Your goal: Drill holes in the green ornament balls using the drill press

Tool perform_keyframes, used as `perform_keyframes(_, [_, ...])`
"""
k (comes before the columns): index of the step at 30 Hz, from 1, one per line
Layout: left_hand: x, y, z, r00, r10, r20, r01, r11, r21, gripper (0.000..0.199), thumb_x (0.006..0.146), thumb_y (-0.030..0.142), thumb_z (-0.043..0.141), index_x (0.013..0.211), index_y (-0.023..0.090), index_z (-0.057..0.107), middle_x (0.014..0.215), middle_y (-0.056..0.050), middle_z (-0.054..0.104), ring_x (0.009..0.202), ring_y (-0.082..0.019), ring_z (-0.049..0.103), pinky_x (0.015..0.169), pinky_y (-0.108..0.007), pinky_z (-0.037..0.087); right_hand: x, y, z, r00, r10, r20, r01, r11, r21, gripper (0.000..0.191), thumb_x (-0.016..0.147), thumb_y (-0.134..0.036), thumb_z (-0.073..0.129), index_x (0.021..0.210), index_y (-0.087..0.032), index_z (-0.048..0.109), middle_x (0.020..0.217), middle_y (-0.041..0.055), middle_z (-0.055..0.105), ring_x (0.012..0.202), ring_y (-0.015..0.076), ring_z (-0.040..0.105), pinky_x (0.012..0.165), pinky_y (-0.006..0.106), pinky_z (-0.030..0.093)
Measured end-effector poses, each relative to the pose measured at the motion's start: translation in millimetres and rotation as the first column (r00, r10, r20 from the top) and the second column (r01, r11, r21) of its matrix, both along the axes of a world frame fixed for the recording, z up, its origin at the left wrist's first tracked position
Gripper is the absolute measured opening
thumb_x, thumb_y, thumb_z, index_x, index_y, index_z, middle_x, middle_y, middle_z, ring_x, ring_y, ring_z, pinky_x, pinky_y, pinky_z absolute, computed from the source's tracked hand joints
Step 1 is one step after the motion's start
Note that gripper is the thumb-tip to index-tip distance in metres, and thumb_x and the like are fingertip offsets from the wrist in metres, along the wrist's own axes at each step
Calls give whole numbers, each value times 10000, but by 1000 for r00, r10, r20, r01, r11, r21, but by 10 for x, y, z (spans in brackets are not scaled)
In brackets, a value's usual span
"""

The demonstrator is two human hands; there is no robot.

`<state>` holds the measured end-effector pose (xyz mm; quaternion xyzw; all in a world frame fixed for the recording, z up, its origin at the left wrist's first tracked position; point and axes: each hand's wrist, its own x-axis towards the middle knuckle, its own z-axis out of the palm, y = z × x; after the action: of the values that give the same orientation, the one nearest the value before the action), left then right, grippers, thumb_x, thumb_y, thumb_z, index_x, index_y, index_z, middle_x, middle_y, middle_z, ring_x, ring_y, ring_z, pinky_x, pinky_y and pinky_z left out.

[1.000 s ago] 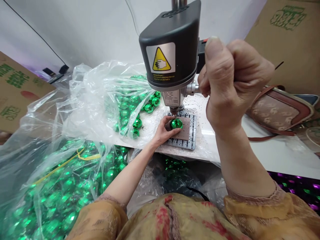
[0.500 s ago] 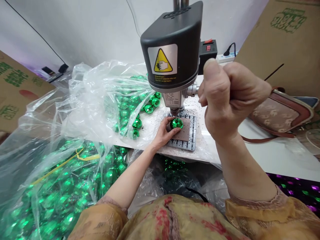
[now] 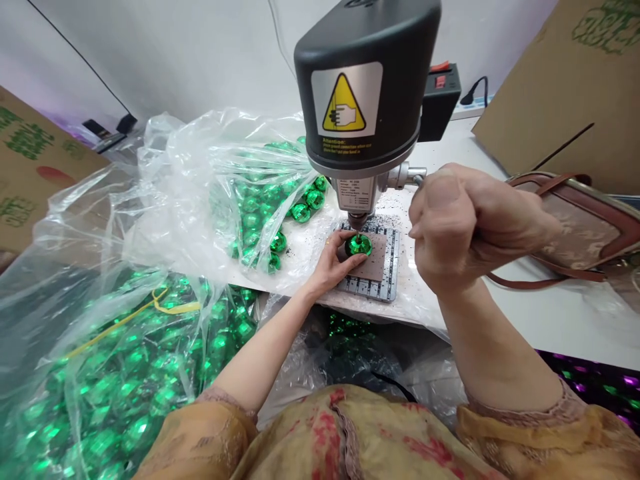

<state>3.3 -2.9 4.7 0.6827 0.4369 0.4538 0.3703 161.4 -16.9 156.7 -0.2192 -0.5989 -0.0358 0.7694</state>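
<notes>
A small black bench drill press point(image 3: 367, 87) stands in front of me, its hand warning sticker facing my way. Between thumb and fingers, my left hand point(image 3: 331, 264) grips a shiny green faceted ball point(image 3: 361, 246) under the drill chuck point(image 3: 357, 221). The ball rests in a dark holder on a brown square board point(image 3: 373, 268), which lies on the slotted metal base point(image 3: 391, 280). My right hand point(image 3: 465, 223) is closed in a fist at the machine's feed lever point(image 3: 417, 176); most of the lever is hidden behind the fingers.
Several green balls point(image 3: 301, 213) spill from a clear plastic bag point(image 3: 185, 180) on the white table. A larger bag of green balls point(image 3: 135, 373) sits lower left. Cardboard boxes point(image 3: 545, 87) flank the table, and a handbag point(image 3: 580, 227) lies at right. Dark shavings dot the tabletop.
My right hand has moved down with the lever. The view has shifted slightly, putting the drill press higher and further right. My left hand still holds the ball under the chuck.
</notes>
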Motion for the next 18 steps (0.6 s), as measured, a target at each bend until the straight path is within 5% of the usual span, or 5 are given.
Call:
perform_keyframes(10, [-28,28,-53,1000,-14,-14,14,1000,7,511,813,499,750,1208,227,573,1213,-91,618,1181,-248,562,1082,-427,424,-5,-89,9,998,-47,31,51,989,-135,517,910,-310,564,439,-185,390,410,-47,377,381,58,335,424,307,242])
perform_keyframes(18, [-21,23,-42,1000,-10,1,10,1000,-3,528,802,521,752,1202,227,575,1196,-82,624,1167,-246,571,1066,-407,430,-9,48,-115,1000,-23,5,22,997,77,453,879,-173,555,488,-183,327,431,-67,350,387,52,382,405,275,281])
